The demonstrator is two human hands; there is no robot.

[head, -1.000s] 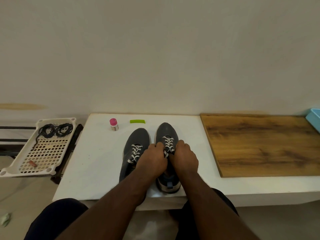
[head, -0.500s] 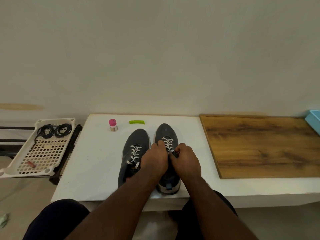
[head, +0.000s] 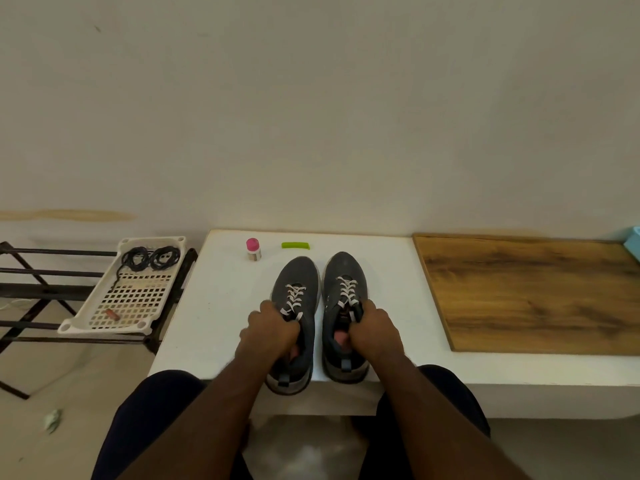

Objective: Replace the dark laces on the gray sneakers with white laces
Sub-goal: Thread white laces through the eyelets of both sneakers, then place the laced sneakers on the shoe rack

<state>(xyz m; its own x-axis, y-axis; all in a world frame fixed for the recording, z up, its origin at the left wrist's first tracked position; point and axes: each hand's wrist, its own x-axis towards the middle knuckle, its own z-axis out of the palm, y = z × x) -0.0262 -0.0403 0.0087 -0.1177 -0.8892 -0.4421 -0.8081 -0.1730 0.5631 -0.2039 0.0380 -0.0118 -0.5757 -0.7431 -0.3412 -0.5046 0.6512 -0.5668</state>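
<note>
Two gray sneakers stand side by side on the white table (head: 207, 323), toes pointing away from me, both threaded with white laces. My left hand (head: 270, 330) grips the collar of the left sneaker (head: 298, 282), fingers curled into its opening. My right hand (head: 375, 329) grips the tongue and collar of the right sneaker (head: 346, 271). The heels of both shoes reach the table's front edge. Two coiled dark laces (head: 150, 258) lie in the white perforated tray (head: 135, 299) to the left.
A small pink-capped bottle (head: 253, 249) and a green strip (head: 295, 245) sit at the back of the table. A wooden board (head: 533, 292) covers the right part. The tray rests on a black rack (head: 31, 289). A blue container edge (head: 634, 242) shows far right.
My left hand left the right sneaker and now holds the left sneaker. My right hand shifted to the right shoe's tongue. The left sneaker now lies straighter and closer to me.
</note>
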